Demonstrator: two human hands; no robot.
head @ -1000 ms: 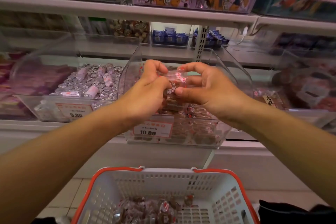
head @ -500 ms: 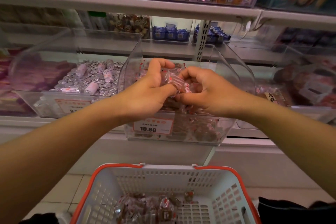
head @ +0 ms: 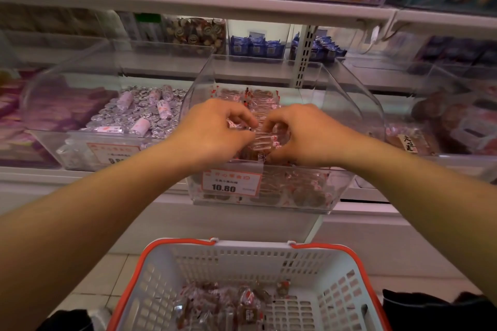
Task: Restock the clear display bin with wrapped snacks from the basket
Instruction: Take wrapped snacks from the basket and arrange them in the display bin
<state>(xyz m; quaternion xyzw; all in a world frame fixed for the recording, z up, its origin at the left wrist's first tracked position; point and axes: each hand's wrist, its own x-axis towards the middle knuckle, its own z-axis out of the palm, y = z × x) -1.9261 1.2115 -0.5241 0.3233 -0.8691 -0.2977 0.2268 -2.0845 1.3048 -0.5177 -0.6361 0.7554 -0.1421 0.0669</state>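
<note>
The clear display bin stands on the shelf straight ahead, with a 10.80 price label on its front. Brown snacks in clear wrappers with red and white ends fill its lower part. Both hands reach inside over the front wall. My left hand and my right hand each have their fingers curled round wrapped snacks, held together just above the pile. The white basket with an orange rim sits below on the floor, with several more wrapped snacks on its bottom.
Left of the bin, another clear bin holds silver-wrapped sweets and small white rolls. A further clear bin at the right holds dark packaged goods. A white shelf runs overhead. Blue packets stand behind.
Both hands have gone down and forward into the bin with the snacks, from above its rim to just over the pile. The view has tilted down a little.
</note>
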